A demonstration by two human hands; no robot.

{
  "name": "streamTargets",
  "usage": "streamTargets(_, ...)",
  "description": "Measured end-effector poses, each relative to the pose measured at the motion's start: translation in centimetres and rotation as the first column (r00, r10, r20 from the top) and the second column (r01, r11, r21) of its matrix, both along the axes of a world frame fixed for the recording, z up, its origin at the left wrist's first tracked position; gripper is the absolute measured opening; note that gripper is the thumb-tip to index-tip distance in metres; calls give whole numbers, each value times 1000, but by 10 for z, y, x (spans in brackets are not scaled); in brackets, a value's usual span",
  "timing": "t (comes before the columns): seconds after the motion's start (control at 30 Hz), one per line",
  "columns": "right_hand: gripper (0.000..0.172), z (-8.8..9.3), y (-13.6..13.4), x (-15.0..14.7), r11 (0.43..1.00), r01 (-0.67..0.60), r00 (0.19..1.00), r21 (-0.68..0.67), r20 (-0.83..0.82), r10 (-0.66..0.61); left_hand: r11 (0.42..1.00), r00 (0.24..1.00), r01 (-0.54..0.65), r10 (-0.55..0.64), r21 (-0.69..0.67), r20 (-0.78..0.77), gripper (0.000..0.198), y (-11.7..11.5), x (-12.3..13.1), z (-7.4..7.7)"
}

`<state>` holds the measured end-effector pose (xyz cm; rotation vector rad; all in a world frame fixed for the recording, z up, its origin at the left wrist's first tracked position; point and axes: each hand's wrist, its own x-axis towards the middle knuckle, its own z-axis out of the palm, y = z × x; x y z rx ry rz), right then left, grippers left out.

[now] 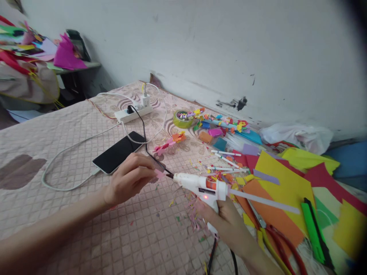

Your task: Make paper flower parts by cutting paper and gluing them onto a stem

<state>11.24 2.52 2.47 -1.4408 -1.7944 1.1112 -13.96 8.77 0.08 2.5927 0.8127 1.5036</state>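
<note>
Glossy plastic glue gun (200,186); quilted cloth bedcover (71,126).

The right hand (226,221) grips a white glue gun (200,186); the left hand (129,177) pinches a pink scrap (159,174) at its nozzle.

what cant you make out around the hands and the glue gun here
All in the head view:
- pink piece: small, partly covered by fingers of the left hand; shape unclear.
- glue gun trigger and grip: hidden by the right hand.
- black cord below the grip: cut by the bottom edge.
- scissors: handles cut by the bottom edge.
</note>
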Motion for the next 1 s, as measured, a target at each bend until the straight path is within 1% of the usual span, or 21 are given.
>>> streamTargets(0.1, 29, -1, 15, 1, 993, 78, 992, 84, 91, -85, 988, 995, -75, 84, -137, 62, 15, 0, 4, -4)
streamTargets(0.17, 30, -6, 32, 4, 968, 174, 967, 182, 153, -202, 952, 986, -115, 144, -283, 85, 9, -1, 7, -7)
streamTargets(0.2, 30, -10, 43, 6, 948, 215, 948, 236, 184, -261, 920, 981, -130, 173, -369, 85, 5, -2, 8, -7)
streamTargets(0.23, 30, -15, 53, 8, 937, 244, 930, 248, 212, -299, 877, 977, -140, 198, -460, 81, 3, -3, 9, -7)
streamTargets(0.27, 31, -20, 63, 10, 924, 278, 914, 261, 226, -338, 821, 973, -137, 215, -554, 78, 6, -3, 10, -7)
streamTargets(0.33, 31, -30, 81, 14, 909, 302, 893, 288, 249, -375, 695, 970, -93, 225, -713, 93, 12, -5, 10, -5)
streamTargets(0.37, 31, -34, 88, 16, 906, 303, 885, 296, 264, -383, 639, 969, -59, 220, -767, 108, 15, -5, 10, -5)
streamTargets(0.4, 32, -37, 93, 18, 910, 291, 886, 295, 276, -373, 594, 969, -33, 216, -804, 120, 17, -6, 10, -4)
streamTargets(0.43, 34, -40, 95, 20, 919, 269, 893, 290, 283, -351, 565, 969, -20, 215, -825, 124, 18, -6, 9, -4)
streamTargets(0.47, 35, -42, 96, 21, 929, 241, 906, 283, 278, -319, 550, 969, -19, 216, -835, 120, 19, -7, 8, -4)
streamTargets(0.53, 37, -44, 94, 25, 945, 184, 934, 271, 252, -254, 541, 970, -42, 222, -840, 95, 20, -7, 6, -3)
streamTargets(0.6, 38, -45, 88, 29, 951, 164, 949, 261, 223, -224, 535, 969, -67, 237, -842, 73, 21, -8, 4, -3)
streamTargets(0.7, 36, -43, 79, 36, 945, 196, 941, 263, 220, -256, 499, 962, -108, 271, -860, 37, 22, -7, 3, -2)
streamTargets(0.77, 31, -40, 72, 39, 925, 231, 912, 301, 265, -313, 484, 957, -142, 290, -863, 5, 23, -5, 3, -1)
streamTargets(0.8, 30, -37, 68, 39, 911, 247, 888, 331, 298, -350, 486, 955, -161, 298, -859, -11, 23, -5, 3, -1)
streamTargets(0.87, 32, -31, 57, 34, 880, 269, 847, 392, 339, -410, 507, 951, -198, 307, -839, -39, 23, -3, 3, -1)
streamTargets(0.9, 34, -28, 51, 29, 871, 267, 845, 413, 335, -418, 517, 950, -212, 308, -829, -50, 22, -2, 3, -1)
streamTargets(0.97, 34, -23, 40, 14, 884, 232, 886, 405, 287, -364, 525, 949, -227, 308, -820, -65, 21, -2, 4, 1)
streamTargets(1.0, 32, -21, 35, 4, 906, 191, 917, 379, 261, -302, 523, 951, -226, 301, -822, -70, 20, -2, 5, 2)
